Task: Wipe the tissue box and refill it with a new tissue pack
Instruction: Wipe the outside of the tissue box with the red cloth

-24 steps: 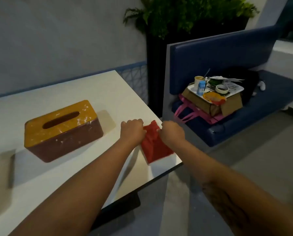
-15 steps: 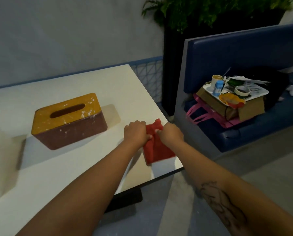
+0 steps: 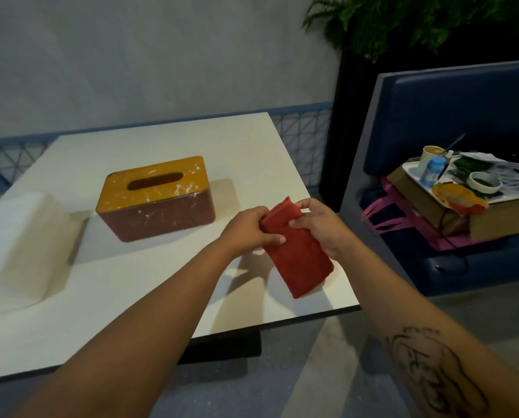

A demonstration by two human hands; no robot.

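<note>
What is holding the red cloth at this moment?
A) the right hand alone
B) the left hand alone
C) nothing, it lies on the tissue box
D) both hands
D: the left hand and right hand both grip the cloth above the table.

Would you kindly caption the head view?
Both hands, left hand and right hand, hold a red cloth beside the tissue box.

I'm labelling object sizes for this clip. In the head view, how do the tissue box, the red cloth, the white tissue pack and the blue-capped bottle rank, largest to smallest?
1. White tissue pack, though nearness and being partly cropped make it unsure.
2. Tissue box.
3. Red cloth, folded.
4. Blue-capped bottle, farthest away.
</note>
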